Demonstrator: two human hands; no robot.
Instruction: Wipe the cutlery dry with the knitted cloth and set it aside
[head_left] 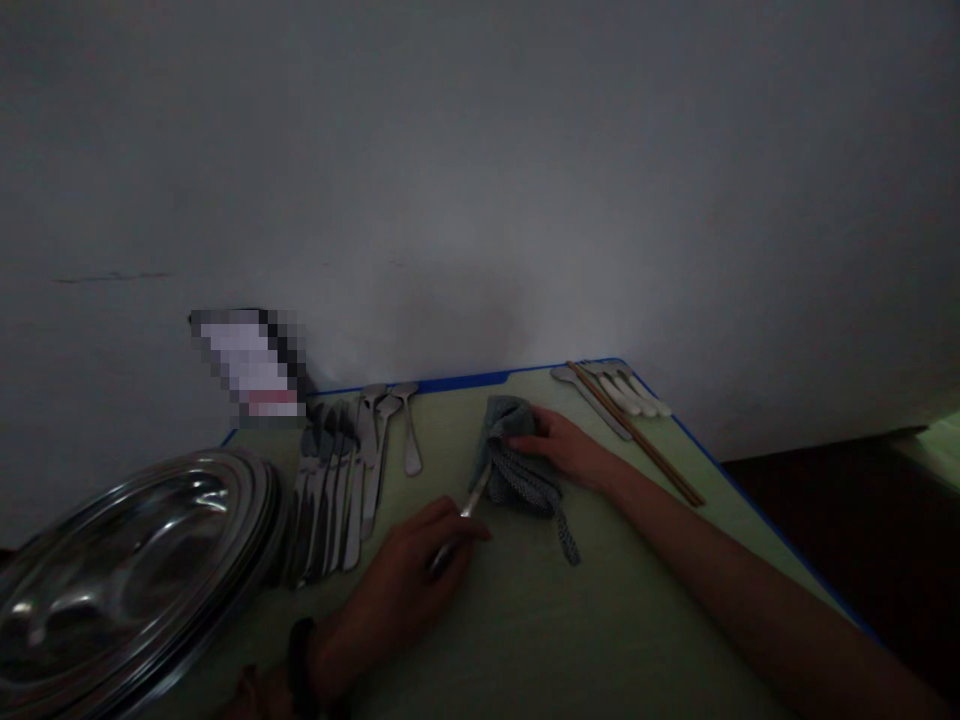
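Note:
Near the middle of the table, my left hand [427, 550] is closed round the handle of a shiny piece of metal cutlery [475, 497]. The far end of this piece goes into a folded grey-blue cloth [517, 470], so its kind is hidden. My right hand [559, 447] grips the cloth from the right, its fingers wrapped over the folds. A patterned tail of the cloth hangs toward me onto the tabletop.
Stacked steel divided trays [259, 490] fill the left. Beside them lie several knives [330, 500] and a few spoons [411, 440]. At the back right are wooden chopsticks [652, 450] and white-handled cutlery [630, 390]. A pixelated device [251, 365] leans on the wall [480, 180].

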